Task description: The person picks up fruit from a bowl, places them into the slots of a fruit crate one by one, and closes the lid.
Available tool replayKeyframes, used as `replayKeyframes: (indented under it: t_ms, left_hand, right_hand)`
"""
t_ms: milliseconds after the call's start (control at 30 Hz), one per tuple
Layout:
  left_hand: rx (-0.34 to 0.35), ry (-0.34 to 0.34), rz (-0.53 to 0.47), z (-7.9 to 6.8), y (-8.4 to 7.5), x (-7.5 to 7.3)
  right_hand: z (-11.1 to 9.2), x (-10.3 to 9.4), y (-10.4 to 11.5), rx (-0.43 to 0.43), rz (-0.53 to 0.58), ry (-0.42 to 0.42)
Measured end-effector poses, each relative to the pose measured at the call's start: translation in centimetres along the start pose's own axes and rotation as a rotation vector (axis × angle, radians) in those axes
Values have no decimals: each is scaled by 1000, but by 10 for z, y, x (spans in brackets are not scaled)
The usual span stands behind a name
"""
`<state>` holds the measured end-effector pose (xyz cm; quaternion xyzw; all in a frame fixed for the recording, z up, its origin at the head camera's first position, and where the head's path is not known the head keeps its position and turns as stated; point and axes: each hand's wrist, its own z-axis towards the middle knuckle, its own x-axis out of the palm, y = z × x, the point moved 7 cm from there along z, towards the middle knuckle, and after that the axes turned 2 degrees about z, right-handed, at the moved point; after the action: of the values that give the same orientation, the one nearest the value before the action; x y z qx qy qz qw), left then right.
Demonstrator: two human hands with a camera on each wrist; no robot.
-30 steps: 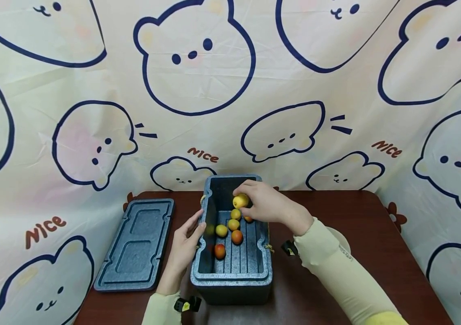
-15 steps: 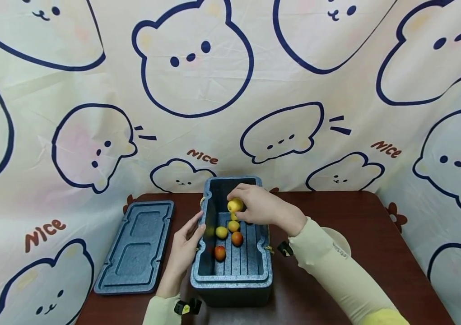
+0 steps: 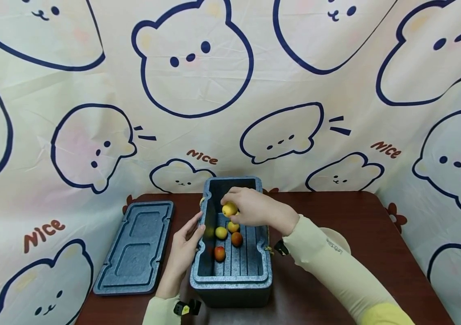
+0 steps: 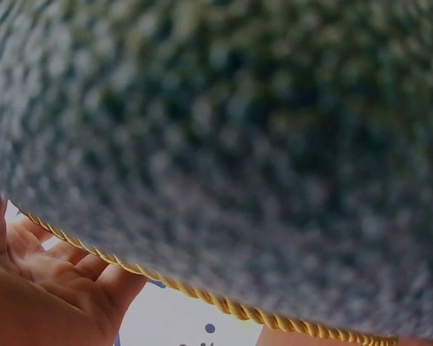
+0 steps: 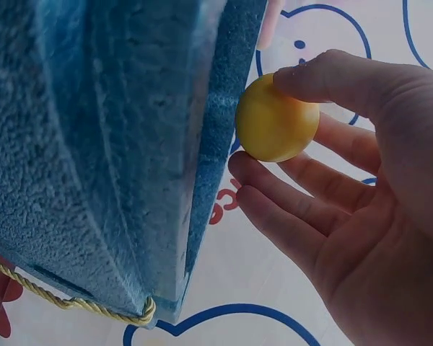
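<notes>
In the head view, a grey-blue foam box [image 3: 231,285] stands without its lid on the table. My right hand [image 3: 258,207] pinches a yellow lemon [image 3: 229,209] over the box's far half, thumb against fingertips; the right wrist view shows the same lemon [image 5: 278,119] just beside the box wall. Beneath, on the ribbed floor, lie a yellow fruit [image 3: 233,226], a yellow-green fruit [image 3: 221,233], an orange-red fruit [image 3: 236,239] and a red fruit [image 3: 220,253]. My left hand [image 3: 183,250] rests against the box's left side, fingers fairly straight. The right hand hides part of the floor.
The grey-blue lid [image 3: 134,248] lies flat left of the box. Partly behind my right sleeve, a pale round item [image 3: 337,239] sits on the brown table [image 3: 315,298]. A yellow twisted cord [image 4: 231,308] runs along the box. A printed curtain hangs behind.
My right hand has moved left and slightly nearer with the lemon, covering fruits that showed earlier. The left hand keeps its place on the box.
</notes>
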<state>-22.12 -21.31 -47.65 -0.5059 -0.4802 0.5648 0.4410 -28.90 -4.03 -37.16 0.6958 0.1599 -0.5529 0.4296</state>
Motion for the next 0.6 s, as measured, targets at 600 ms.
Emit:
replayKeyframes:
  t_ms: [600]
  left_hand:
    - [9, 8, -17, -1, -1, 0]
  right_hand:
    - [10, 12, 9, -21, -63, 80]
